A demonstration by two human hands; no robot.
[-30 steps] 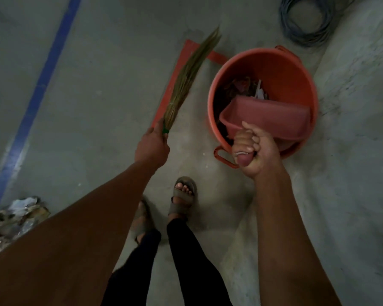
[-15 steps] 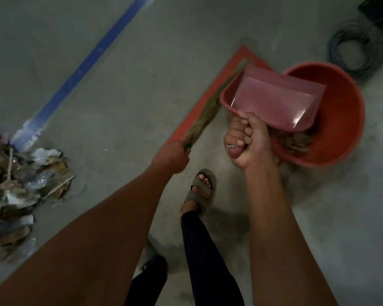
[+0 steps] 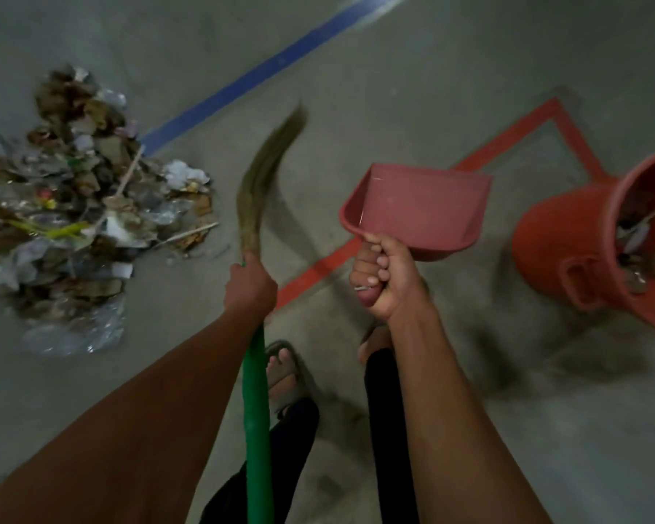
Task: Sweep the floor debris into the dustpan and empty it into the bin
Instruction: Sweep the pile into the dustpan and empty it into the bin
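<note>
On the concrete floor, the debris pile [image 3: 72, 209] lies at the left edge, well apart from the bin [image 3: 598, 255] at the right edge. Left hand [image 3: 249, 287] grips the broom [image 3: 258, 191]; right hand [image 3: 384, 277] grips the dustpan [image 3: 420, 209], held aloft and seemingly empty. Risks: light wrappers scattering under a hard sweep; overfilled pan spilling on the carry.

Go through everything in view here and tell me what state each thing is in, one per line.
Dustpan: empty, held up off the floor.
Broom: raised, bristles off the floor.
Bin: open, partly filled with rubbish.
Debris pile: heaped on the floor, unswept.
Left hand: gripping the broom handle.
Right hand: gripping the dustpan handle.
</note>
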